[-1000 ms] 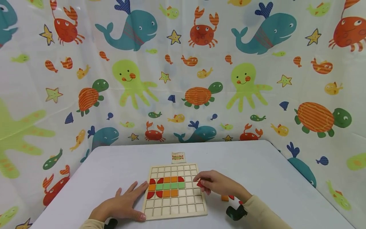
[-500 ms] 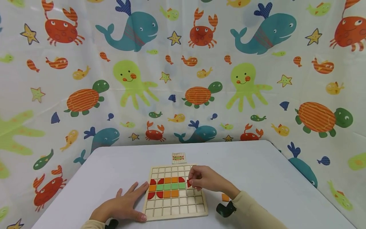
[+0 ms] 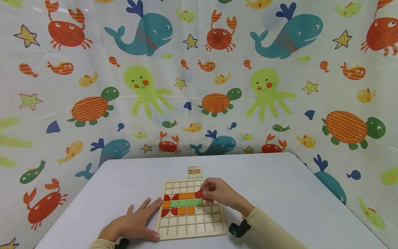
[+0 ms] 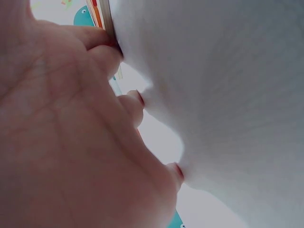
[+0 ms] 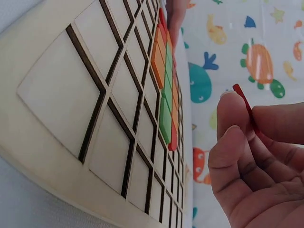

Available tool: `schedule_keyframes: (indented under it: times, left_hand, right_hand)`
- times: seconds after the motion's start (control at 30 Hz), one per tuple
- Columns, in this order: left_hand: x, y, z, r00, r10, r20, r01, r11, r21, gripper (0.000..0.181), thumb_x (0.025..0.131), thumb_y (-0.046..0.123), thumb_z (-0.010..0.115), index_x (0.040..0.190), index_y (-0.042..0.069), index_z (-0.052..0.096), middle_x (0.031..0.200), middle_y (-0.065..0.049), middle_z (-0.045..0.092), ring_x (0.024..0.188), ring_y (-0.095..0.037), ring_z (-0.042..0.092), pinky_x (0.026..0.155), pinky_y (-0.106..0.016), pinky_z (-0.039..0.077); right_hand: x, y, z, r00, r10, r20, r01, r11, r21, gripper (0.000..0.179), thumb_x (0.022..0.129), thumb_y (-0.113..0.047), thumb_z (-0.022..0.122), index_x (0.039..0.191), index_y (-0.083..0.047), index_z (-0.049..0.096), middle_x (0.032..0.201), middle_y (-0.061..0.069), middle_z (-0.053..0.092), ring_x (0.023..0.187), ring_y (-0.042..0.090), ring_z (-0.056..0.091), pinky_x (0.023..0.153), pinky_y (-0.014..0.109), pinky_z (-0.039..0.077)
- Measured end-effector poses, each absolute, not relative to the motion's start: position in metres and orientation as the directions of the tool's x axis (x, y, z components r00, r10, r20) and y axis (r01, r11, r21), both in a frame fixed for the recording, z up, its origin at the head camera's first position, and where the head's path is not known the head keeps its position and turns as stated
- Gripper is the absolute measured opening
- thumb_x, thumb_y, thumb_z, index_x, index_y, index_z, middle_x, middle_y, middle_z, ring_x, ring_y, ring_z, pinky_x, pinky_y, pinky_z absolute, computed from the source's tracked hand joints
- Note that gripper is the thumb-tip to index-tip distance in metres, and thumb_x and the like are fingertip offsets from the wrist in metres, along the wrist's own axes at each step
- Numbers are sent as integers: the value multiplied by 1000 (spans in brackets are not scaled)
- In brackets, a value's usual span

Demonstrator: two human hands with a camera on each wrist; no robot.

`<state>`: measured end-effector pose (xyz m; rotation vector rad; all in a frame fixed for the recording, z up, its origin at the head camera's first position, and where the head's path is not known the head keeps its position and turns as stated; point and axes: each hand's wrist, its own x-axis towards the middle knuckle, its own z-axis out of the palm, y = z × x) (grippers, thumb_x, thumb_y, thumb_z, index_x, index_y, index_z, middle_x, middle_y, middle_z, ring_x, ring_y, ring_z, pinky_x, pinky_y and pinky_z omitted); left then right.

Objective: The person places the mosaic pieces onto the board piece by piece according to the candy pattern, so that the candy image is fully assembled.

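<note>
A wooden grid board (image 3: 180, 235) lies on the table, partly filled with red, orange and green tiles. My right hand (image 3: 221, 194) is above the board's upper right, pinching a thin red tile (image 5: 243, 102) between thumb and fingers. In the right wrist view that tile is seen edge-on, raised off the board. From the head view it overlaps the red at the right end of the upper tile row, so its outline is unclear. My left hand (image 3: 132, 221) lies spread at the board's left edge, fingertips and thumb touching it.
A small pattern card (image 3: 195, 172) lies behind the board. An orange tile (image 3: 243, 217) shows beside the right sleeve, mostly hidden. A white table (image 3: 280, 180) surrounds the board, and a sea-animal curtain (image 3: 192, 69) hangs behind.
My right hand has moved left with the red tile, from the board's right edge to the end of the upper tile row. The left hand has stayed in place.
</note>
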<state>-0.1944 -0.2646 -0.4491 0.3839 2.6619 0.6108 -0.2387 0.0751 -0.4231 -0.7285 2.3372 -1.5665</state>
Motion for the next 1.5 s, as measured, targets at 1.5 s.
schedule_keyframes:
  times: [1.5]
  left_hand:
    - [-200, -268, -454, -887, 347, -303, 169, 857, 487, 121, 72, 55, 95, 169, 17, 33, 174, -15, 29, 160, -49, 7, 113, -84, -9]
  right_hand:
    - [-231, 55, -441, -861, -508, 16, -335, 545, -769, 6, 96, 0, 76, 92, -4, 75, 79, -4, 68, 70, 12, 61, 67, 22, 54]
